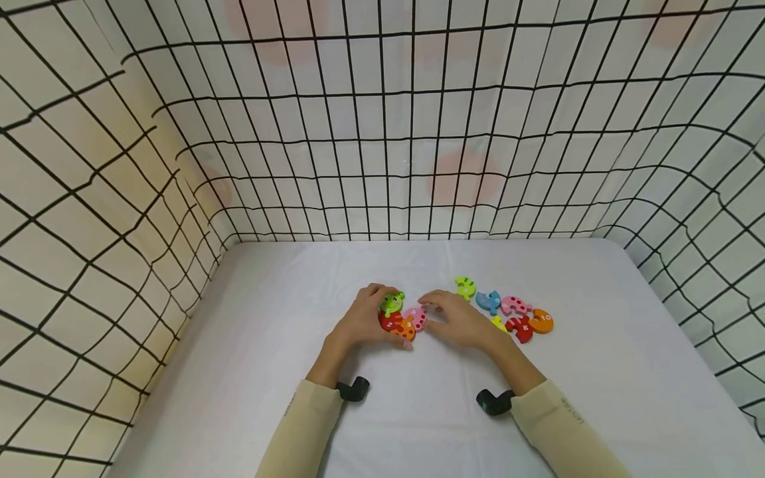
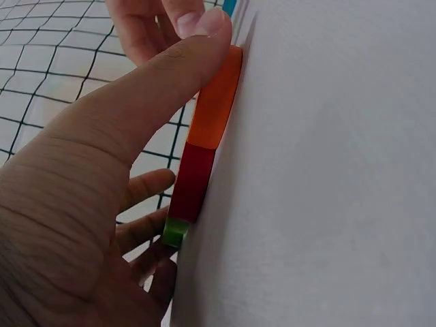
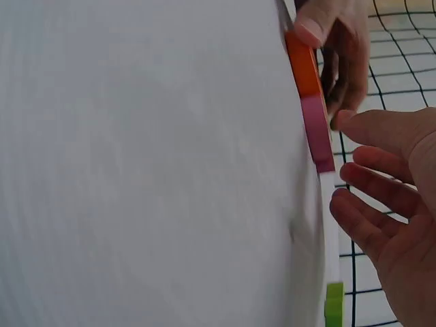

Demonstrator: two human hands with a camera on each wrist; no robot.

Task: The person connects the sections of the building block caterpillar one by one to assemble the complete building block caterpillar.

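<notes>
Four flat number puzzle pieces lie joined on the white tabletop: a green smiling head point(image 1: 391, 303), a red piece point(image 1: 390, 322) marked 2, an orange spotted piece point(image 1: 405, 330) and a pink spotted piece point(image 1: 417, 318). My left hand point(image 1: 361, 320) curls round their left side and holds them, the thumb at the orange piece point(image 2: 216, 102) and the fingers by the red and green edges. On the other side, my right hand point(image 1: 463, 323) is beside the pink piece point(image 3: 317, 133), fingers loosely bent and spread, with nothing in its grasp.
Right of my right hand lie loose pieces: light green point(image 1: 466, 288), blue point(image 1: 489, 303), pink point(image 1: 515, 305), red point(image 1: 522, 329), orange point(image 1: 541, 321) and a partly hidden yellow one point(image 1: 499, 323). A black-grid white curtain point(image 1: 382, 119) borders the tabletop point(image 1: 418, 425) at the back and sides.
</notes>
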